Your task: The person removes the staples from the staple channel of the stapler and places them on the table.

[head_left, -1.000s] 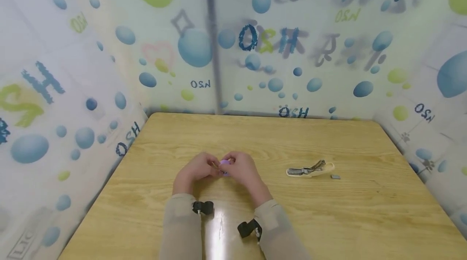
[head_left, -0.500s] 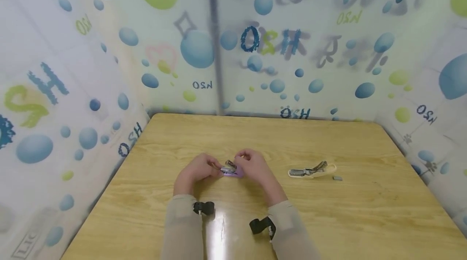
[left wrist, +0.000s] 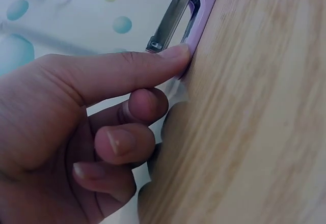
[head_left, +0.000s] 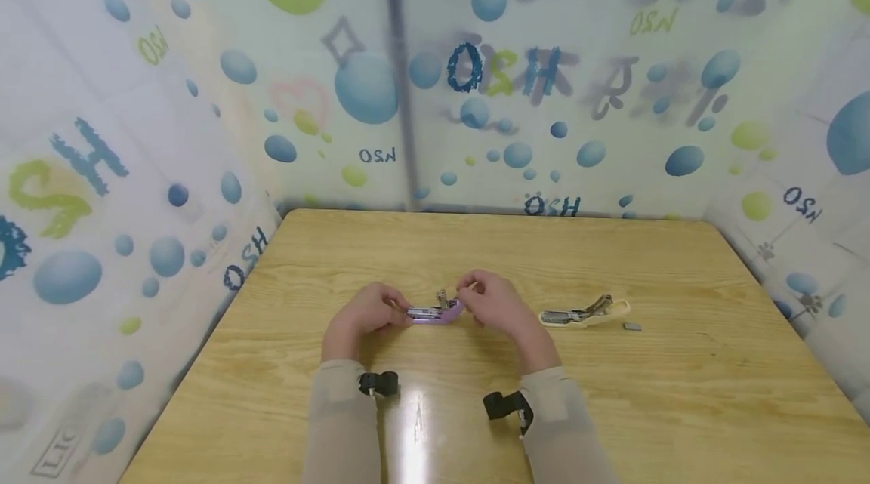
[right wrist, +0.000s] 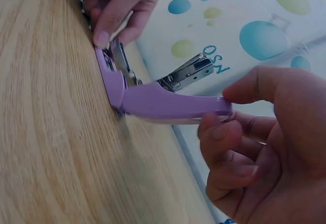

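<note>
A purple stapler (head_left: pixel 433 320) lies on the table between the hands, folded wide open. My left hand (head_left: pixel 369 312) pinches the end of its base, and the left wrist view shows the thumb (left wrist: pixel 173 56) lying over that end. At the other side my right hand (head_left: pixel 499 304) holds the tip of the purple top cover (right wrist: pixel 173 103) between thumb and fingers, swung far back from the base. Between them the metal staple magazine (right wrist: pixel 121 58) runs along the base, and a metal channel piece (right wrist: pixel 191 74) sticks up at an angle above the cover.
On the wooden table (head_left: pixel 680 393), to the right, lies a second, cream stapler (head_left: pixel 559 316), also opened out. A small grey strip (head_left: pixel 632 327), like a staple row, is beside it. Patterned curtains (head_left: pixel 598 91) surround the table's back and sides.
My right hand has moved right, away from the left hand, swinging the purple cover open and back. The stapler's metal parts have come into view. My left hand has stayed at the base.
</note>
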